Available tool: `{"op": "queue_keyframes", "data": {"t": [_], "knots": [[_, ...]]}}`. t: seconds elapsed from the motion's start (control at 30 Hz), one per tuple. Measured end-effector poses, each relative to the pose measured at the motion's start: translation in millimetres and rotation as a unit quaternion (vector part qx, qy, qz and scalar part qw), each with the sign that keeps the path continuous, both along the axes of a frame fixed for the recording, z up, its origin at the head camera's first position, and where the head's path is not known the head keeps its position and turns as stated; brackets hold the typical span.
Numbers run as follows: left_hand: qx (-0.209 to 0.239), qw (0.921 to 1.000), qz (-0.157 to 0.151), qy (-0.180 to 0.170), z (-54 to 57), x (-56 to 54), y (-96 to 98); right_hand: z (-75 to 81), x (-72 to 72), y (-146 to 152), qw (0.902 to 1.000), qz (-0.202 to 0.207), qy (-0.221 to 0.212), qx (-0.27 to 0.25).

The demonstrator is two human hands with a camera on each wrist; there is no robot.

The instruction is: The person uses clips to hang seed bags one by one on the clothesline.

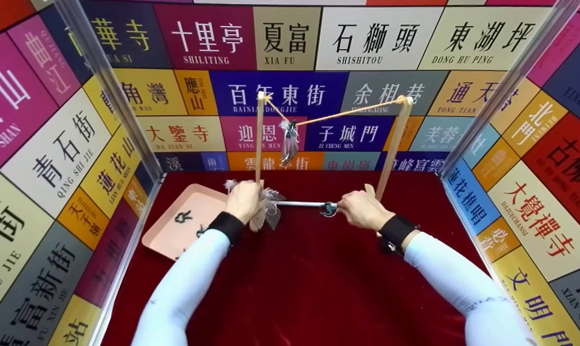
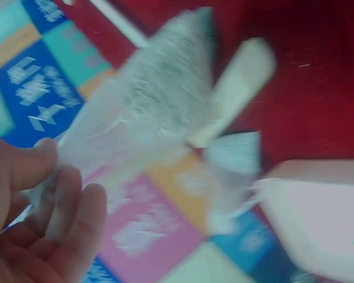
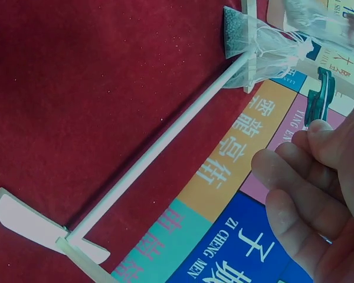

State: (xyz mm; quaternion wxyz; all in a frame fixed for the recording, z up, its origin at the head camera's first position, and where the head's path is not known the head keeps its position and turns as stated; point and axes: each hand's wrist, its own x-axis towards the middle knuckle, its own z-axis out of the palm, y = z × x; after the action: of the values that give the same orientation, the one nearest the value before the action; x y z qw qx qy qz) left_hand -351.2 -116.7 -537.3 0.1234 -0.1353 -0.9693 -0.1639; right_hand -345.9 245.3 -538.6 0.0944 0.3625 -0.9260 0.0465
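My left hand point(image 1: 244, 199) pinches the gathered top of a sheer drawstring bag point(image 2: 165, 76) filled with small greyish grains, beside the left post of a wooden stand. A second small bag point(image 2: 230, 168) shows behind it, blurred in the left wrist view. My right hand point(image 1: 362, 209), near the right post, holds a dark green clip point(image 3: 321, 97) between thumb and fingers. Between the posts point(image 1: 390, 149) an orange string point(image 1: 350, 111) sags. From it hangs another sheer bag point(image 1: 290, 144), held at its top by a dark clip point(image 1: 292, 126).
A pink tray point(image 1: 160, 235) with several dark clips lies at the left, partly behind my left forearm. A white rod point(image 1: 304, 203) joins the stand's feet on the red cloth point(image 1: 309, 283). Panels with printed characters point(image 1: 376, 38) wall in the back and sides.
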Motion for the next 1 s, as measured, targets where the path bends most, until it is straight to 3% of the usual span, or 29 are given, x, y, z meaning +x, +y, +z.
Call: {"op": "queue_keyframes", "data": {"t": [0.2, 0.33, 0.63, 0.83, 1.0], "knots": [[-0.04, 0.9981, -0.041, 0.023, 50.4, 9.1, 34.6, 6.2, -1.0, 5.9, 0.9994, -0.022, 0.002, 0.026], [-0.073, 0.9937, -0.063, 0.057, 79.8, 9.2, 57.3, 8.6, -0.7, 8.0, 0.9995, -0.019, 0.004, 0.024], [-0.112, 0.9807, -0.095, 0.129, 138.9, -7.9, 97.9, 15.9, 0.2, 13.2, 0.9998, -0.006, 0.009, 0.016], [-0.125, 0.9748, -0.071, 0.171, 161.9, -30.1, 107.3, 35.5, -3.3, 13.9, 0.9999, -0.012, 0.002, 0.009], [-0.096, 0.979, -0.056, 0.171, 166.2, -50.8, 109.2, 68.6, -11.2, 7.7, 0.9983, -0.051, 0.005, 0.028]]}}
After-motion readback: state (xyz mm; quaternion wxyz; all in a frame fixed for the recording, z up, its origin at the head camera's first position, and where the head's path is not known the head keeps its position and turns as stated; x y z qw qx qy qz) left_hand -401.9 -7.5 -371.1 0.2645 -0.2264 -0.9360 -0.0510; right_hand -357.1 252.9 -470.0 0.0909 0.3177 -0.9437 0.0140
